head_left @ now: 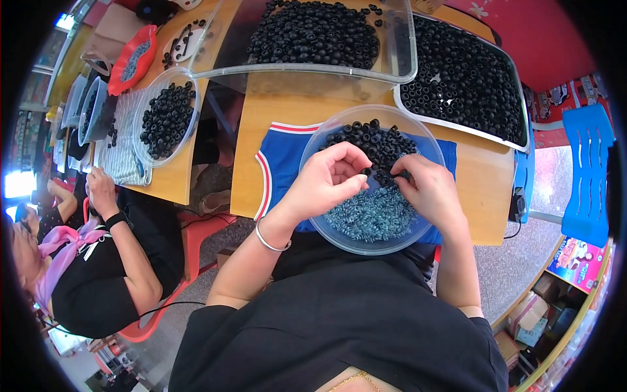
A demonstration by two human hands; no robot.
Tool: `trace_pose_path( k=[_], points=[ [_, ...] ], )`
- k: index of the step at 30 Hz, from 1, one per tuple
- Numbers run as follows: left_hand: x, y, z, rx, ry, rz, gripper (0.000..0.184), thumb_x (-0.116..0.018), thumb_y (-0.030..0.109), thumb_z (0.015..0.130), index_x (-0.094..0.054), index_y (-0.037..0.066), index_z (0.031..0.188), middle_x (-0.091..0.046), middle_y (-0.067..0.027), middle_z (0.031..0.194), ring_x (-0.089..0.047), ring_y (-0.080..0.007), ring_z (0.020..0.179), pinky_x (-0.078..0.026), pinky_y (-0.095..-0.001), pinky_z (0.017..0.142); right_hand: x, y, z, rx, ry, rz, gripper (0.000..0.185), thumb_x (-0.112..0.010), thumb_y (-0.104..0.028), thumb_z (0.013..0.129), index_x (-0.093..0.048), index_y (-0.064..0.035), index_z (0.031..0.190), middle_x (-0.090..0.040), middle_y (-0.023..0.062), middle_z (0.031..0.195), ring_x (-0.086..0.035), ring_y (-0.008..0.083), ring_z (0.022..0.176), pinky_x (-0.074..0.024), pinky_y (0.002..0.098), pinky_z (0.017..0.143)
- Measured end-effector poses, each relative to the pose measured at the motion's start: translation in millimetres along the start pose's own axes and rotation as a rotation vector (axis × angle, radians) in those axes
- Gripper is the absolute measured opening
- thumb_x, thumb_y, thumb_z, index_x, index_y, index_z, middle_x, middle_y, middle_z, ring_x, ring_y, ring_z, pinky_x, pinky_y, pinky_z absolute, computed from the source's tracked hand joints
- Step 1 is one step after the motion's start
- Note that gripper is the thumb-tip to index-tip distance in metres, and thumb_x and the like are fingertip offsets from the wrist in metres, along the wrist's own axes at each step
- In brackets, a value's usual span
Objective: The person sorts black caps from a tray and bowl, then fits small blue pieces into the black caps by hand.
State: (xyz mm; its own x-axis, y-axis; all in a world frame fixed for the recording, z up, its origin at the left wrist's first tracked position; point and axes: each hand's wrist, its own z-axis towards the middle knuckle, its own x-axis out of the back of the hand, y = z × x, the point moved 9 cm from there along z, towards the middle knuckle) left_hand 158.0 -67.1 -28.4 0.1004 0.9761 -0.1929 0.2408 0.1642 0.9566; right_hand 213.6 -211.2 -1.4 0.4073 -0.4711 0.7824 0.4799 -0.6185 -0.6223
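Note:
A round clear bowl (315, 225) rests on a blue cloth with red and white trim (277, 160). Black ring-like pieces (382, 138) fill its far part, and small bluish translucent pieces (372, 214) its near part. Over the bowl's left side, my left hand (333, 178) has its thumb and forefinger pinched on a small black piece (367, 172). Opposite it, my right hand (428, 186) has its fingertips together among the black pieces; whatever is between them is hidden by the fingers.
A large clear bin (313, 70) of black pieces stands behind the bowl, a white tray (457, 128) of them at back right. Another bowl (193, 130) and a red dish (151, 46) are at left. A seated person (98, 281) is at left; a blue chair (586, 170) at right.

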Motion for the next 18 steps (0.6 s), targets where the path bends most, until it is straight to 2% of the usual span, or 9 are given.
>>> trace_pose_path(
  k=[4,8,10,18],
  points=[
    [2.9,-6.3,-3.4,0.022,-0.001,-0.279,0.019,-0.061,0.003,0.088,-0.056,0.002,0.106,-0.060,-0.0067,0.101,-0.064,-0.0151,0.089,-0.052,-0.0261,0.079,8.8,0.4,-2.0,-0.017,0.083,0.109,0.013,-0.066,-0.008,0.078,-0.064,-0.0082,0.091,-0.066,0.0076,0.084,-0.065,0.0275,0.075,-0.0508,0.0373,0.066],
    [3.9,-14.7,-6.0,0.058,0.037,-0.423,0.020,-0.061,0.003,0.089,-0.056,0.002,0.107,-0.060,-0.0074,0.103,-0.064,-0.0162,0.093,-0.052,-0.0264,0.079,14.2,-0.5,-6.1,-0.003,-0.069,0.086,0.011,-0.066,-0.008,0.077,-0.067,-0.0077,0.088,-0.066,0.0077,0.085,-0.065,0.0272,0.075,-0.0512,0.0367,0.067],
    [3.1,-15.4,-7.2,0.054,0.032,-0.442,0.020,-0.062,0.003,0.089,-0.056,0.002,0.107,-0.060,-0.0073,0.102,-0.064,-0.0162,0.093,-0.052,-0.0264,0.080,11.9,-4.2,-11.7,0.023,-0.158,0.076,0.010,-0.067,-0.008,0.076,-0.068,-0.0077,0.087,-0.066,0.0076,0.085,-0.065,0.0272,0.076,-0.0512,0.0369,0.068],
    [-2.9,-19.2,-6.5,0.080,-0.032,-0.519,0.022,-0.060,0.004,0.091,-0.057,0.001,0.112,-0.063,-0.0110,0.107,-0.064,-0.0157,0.093,-0.052,-0.0262,0.082,4.5,-4.5,-17.9,0.072,-0.213,0.039,0.013,-0.067,-0.007,0.073,-0.068,-0.0084,0.086,-0.065,0.0067,0.084,-0.064,0.0265,0.077,-0.0511,0.0373,0.068]
  ],
)
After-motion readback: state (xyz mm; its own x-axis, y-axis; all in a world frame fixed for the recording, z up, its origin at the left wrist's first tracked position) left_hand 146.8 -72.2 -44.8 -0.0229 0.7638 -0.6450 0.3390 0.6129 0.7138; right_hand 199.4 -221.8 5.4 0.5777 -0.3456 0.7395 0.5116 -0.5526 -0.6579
